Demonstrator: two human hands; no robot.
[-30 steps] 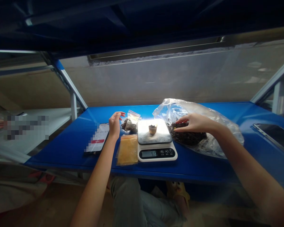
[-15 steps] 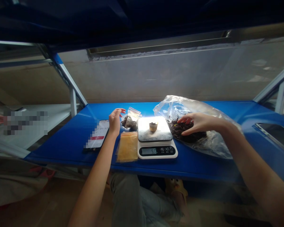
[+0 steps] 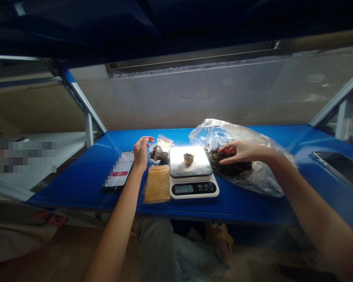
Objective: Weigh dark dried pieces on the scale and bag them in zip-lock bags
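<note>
Grey trousers at the near edge of the blue desk. Stack of flat yellowish zip bags lies just left of the white scale; readout looks like 5.3, unit too small. Lit phone left of the bags, dark phone far right. Small cup of dark bits upright on the scale plate. Right hand at the dark pieces in the open clear bag, fingers parted, no grip visible. Left hand raised, fingers half-curled, nothing seen in them. Filled baggies beside it. Wall behind.
</note>
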